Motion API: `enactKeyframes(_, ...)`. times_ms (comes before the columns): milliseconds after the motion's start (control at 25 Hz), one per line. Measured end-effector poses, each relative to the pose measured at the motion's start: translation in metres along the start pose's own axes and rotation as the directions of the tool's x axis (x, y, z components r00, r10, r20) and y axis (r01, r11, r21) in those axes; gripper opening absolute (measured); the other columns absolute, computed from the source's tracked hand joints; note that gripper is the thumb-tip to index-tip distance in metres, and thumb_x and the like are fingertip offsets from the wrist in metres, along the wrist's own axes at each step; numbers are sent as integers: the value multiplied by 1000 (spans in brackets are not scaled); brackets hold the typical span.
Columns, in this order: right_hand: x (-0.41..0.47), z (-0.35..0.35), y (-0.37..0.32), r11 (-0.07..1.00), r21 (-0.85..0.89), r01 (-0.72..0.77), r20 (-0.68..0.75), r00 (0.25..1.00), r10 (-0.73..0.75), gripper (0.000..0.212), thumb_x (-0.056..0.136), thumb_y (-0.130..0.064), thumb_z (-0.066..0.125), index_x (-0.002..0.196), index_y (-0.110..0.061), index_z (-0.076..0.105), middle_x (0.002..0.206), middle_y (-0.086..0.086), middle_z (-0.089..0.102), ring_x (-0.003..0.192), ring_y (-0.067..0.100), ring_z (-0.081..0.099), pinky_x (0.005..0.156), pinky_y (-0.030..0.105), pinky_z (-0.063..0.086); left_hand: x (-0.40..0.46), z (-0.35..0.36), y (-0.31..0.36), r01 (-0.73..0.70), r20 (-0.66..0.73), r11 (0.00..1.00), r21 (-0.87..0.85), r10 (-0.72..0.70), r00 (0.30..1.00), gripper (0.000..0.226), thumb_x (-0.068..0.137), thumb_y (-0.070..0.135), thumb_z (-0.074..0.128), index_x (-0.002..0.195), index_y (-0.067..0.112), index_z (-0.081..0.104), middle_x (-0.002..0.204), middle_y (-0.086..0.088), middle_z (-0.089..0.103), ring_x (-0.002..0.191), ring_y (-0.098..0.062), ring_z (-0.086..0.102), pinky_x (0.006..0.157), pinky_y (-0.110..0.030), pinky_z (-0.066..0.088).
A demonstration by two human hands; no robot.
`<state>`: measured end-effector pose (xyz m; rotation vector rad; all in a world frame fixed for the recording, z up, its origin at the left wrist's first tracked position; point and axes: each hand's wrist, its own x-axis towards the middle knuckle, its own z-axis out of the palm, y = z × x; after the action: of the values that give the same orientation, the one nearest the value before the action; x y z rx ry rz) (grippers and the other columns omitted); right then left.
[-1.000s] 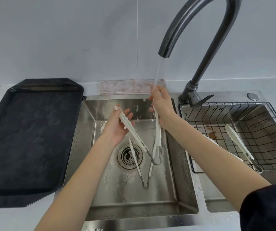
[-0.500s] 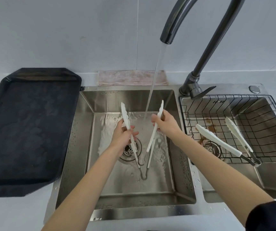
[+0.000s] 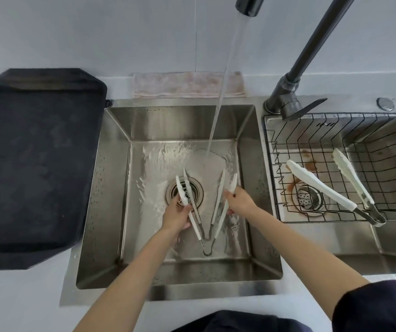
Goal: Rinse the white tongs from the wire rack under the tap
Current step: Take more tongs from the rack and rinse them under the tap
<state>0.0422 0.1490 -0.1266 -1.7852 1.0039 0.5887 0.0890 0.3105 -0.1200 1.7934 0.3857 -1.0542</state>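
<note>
The rinse itself is the step in hand. Both hands are low in the left sink basin, each on one arm of a pair of white tongs held spread in a V, tips pointing away from the person and the metal hinge loop toward them. The left hand has its fingers wrapped round the left arm just in front of the drain; the right hand pinches the right arm to the right of the drain. What looks like a second, lower V lines up with the first; I cannot tell whether it is a reflection in the wet steel or another pair lying on the bottom.

The tap spout is running, and its stream lands on the basin floor just behind the drain, between the two spread tips and not clearly on either of them. So the next move, as I judge it, calls for carrying the tongs back under the water and turning them so both arms and the hinge are wetted.

A second pair of white tongs lies in the wire rack over the basin to the right of the drain, so more of the task seems to remain.
</note>
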Motion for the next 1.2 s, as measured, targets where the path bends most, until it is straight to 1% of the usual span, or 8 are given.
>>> enactKeyframes(200, 14, 17, 9, 992, -12, -123, 5, 992, 123, 46, 100, -23, 33, 142, -3, 29, 134, 20, 49, 109, 36, 62, 73, 33, 55, 10, 3, -15, 96, -20, 995, -27, -97, 995, 45, 95, 7, 47, 138, 18, 39, 119, -16, 63, 102, -25, 62, 84, -35, 51)
enactKeyframes(320, 23, 22, 13, 987, -20, -159, -15, 987, 159, 48, 99, -24, 35, 141, -2, 29, 137, 22, 47, 117, 37, 57, 98, 42, 48, 18, 5, -15, 119, -34, 993, -22, -120, 992, 47, 94, 6, 46, 140, 17, 37, 124, -14, 60, 105, -26, 60, 87, -36, 51)
enactKeyframes(560, 33, 23, 16, 988, -20, -150, -32, 988, 150, 45, 97, -25, 42, 132, 2, 39, 129, 23, 53, 116, 39, 56, 100, 45, 46, 29, 12, -15, 146, -39, 988, -43, -147, 988, 47, 94, 5, 47, 139, 15, 40, 111, -8, 58, 100, -21, 57, 86, -32, 49)
enactKeyframes(800, 32, 24, 15, 991, -66, -113, -21, 993, 112, 42, 96, -21, 44, 133, -2, 40, 101, 10, 58, 116, 37, 56, 98, 42, 45, 33, 11, -15, 167, -49, 985, -43, -169, 984, 43, 90, 4, 52, 132, 13, 48, 108, -7, 59, 95, -18, 59, 79, -29, 51)
enactKeyframes(880, 30, 22, 14, 990, -84, -114, -12, 993, 114, 42, 96, -19, 43, 135, -2, 39, 116, 13, 57, 119, 35, 53, 98, 38, 43, 34, 10, -15, 179, -41, 982, -60, -182, 982, 43, 88, 3, 54, 130, 12, 51, 110, -9, 61, 94, -20, 61, 77, -28, 52)
enactKeyframes(1000, 25, 19, 11, 986, -123, -110, 6, 994, 111, 41, 96, -20, 42, 133, -2, 40, 130, 18, 54, 120, 34, 51, 93, 33, 43, 33, 8, -12, 185, -28, 982, -43, -186, 982, 46, 88, 1, 54, 132, 12, 48, 120, -14, 62, 109, -27, 61, 83, -31, 52)
enactKeyframes(1120, 17, 12, 3, 983, -168, -72, -8, 997, 72, 50, 96, -23, 42, 140, -4, 32, 138, 19, 47, 127, 33, 45, 99, 33, 40, 27, 6, -5, 153, -35, 987, 59, -151, 988, 43, 89, 6, 49, 131, 13, 48, 113, -9, 63, 107, -24, 60, 83, -32, 51)
enactKeyframes(1200, 8, 6, -3, 981, -193, -28, -14, 1000, 26, 57, 96, -24, 42, 146, -4, 24, 143, 19, 41, 130, 33, 42, 102, 34, 39, 19, 4, 1, 88, -42, 979, 182, -82, 996, 45, 90, 9, 45, 135, 13, 46, 115, -9, 61, 103, -23, 57, 90, -32, 47)
